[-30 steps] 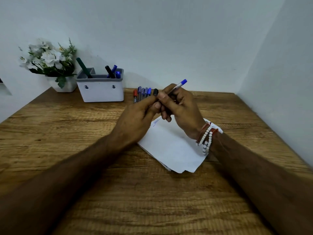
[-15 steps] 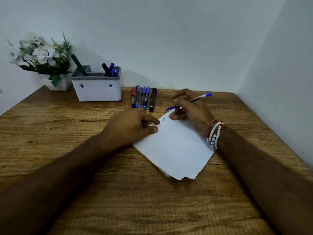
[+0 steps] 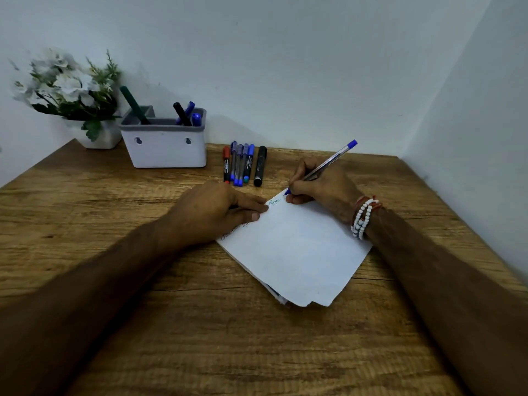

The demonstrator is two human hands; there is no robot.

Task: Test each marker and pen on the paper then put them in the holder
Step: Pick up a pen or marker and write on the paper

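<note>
Head view: right of centre, the right hand [image 3: 323, 187] pinches a blue pen [image 3: 328, 164] in curled fingers, its tip touching the upper corner of the paper [image 3: 300, 252] beside a small scribble. At centre the left hand [image 3: 211, 212] lies with fairly straight fingers, pressing the sheet's left edge onto the wooden table [image 3: 200, 324]. Above the hands, a row of markers and pens [image 3: 243, 165] lies just right of the white holder [image 3: 165, 150], upper left, in which several markers stand. A flower pot [image 3: 100, 135] stands left of it. Beaded bracelets [image 3: 364, 218] circle the right wrist.
</note>
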